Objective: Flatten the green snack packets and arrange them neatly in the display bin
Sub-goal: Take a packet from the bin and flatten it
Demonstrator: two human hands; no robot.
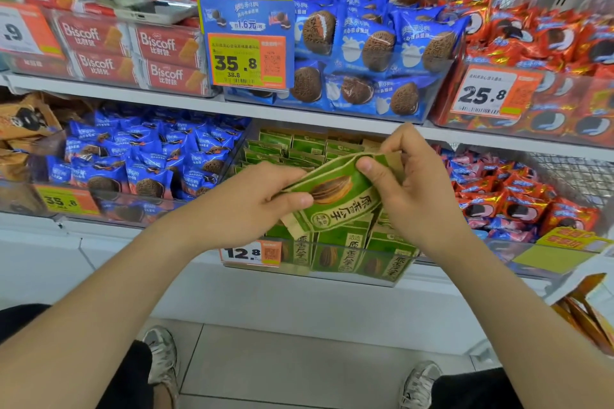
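One head-worn camera looks forward and down, close to the display bin (332,271) and shelf front (149,99).

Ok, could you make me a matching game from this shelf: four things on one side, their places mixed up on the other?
Things:
1. raised green packet
2. Biscoff packs
3. 12.8 price tag
4. 25.8 price tag

Places:
a. upper shelf, far left
b. front of the display bin
c. pinched between left hand and right hand
d. upper shelf, right

Pairs: 1-c, 2-a, 3-b, 4-d
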